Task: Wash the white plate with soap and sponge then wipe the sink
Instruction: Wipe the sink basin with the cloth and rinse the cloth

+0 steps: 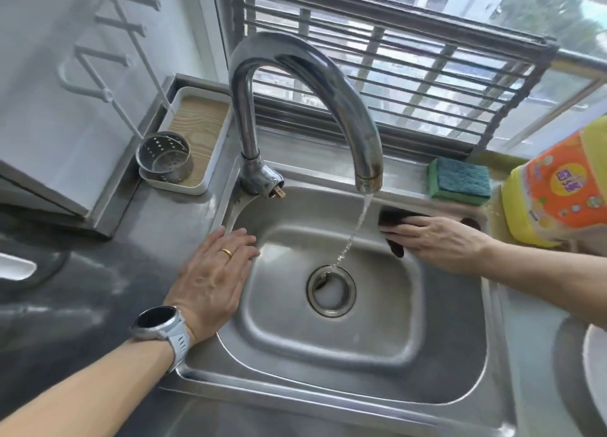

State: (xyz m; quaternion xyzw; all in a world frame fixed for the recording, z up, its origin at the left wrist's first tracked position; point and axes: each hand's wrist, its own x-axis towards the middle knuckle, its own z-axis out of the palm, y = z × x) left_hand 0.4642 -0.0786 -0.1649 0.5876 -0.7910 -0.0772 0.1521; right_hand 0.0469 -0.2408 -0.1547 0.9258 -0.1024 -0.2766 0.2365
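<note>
The steel sink (387,384) fills the middle of the view, with water running from the curved tap (328,72) down to the drain (331,290). My right hand (440,238) presses a dark cloth (394,221) with flat fingers against the sink's far right wall. My left hand (213,272) rests flat on the sink's left rim, holding nothing. A green and blue sponge (460,182) lies on the back ledge. The yellow and orange soap bottle (558,187) stands at the right. The white plate (596,371) shows only as a sliver at the right edge.
A white tray (197,121) with a perforated steel cup (166,157) sits at the back left of the counter. A slatted metal rack (410,65) leans against the window behind the tap. Dark countertop (82,288) lies to the left.
</note>
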